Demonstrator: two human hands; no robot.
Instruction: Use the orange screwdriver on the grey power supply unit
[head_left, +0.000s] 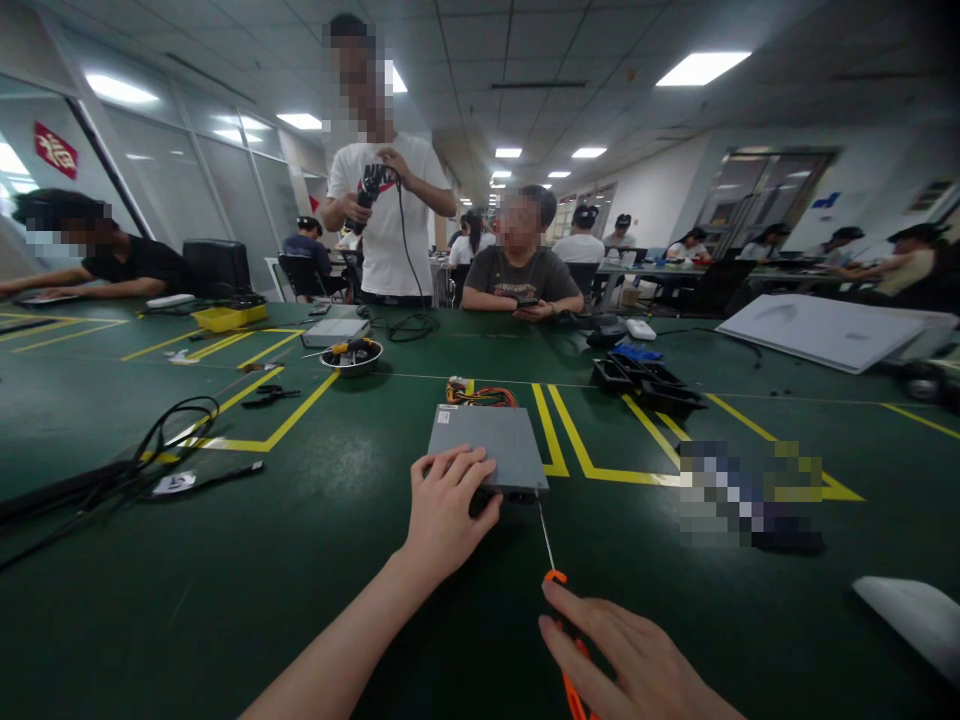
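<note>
A grey metal computer power supply (491, 432) lies on the green table, its bundle of coloured cables (484, 396) at the far side. My left hand (454, 505) grips its near left part, with fingers over the top and the thumb at the near face. In my right hand (622, 650) is a screwdriver (555, 577) with an orange handle. Its thin shaft points away from me, and the tip meets the near face by the right corner. My fingers lie along the handle and partly cover it. Whether the tip sits in a screw is too small to tell.
A metal bowl (351, 358) with tools stands beyond to the left, near a yellow tray (229, 316). Black cables (150, 455) lie at left. Black plastic bins (649, 382) are at right. Two people face me across the table, one standing with a cabled device.
</note>
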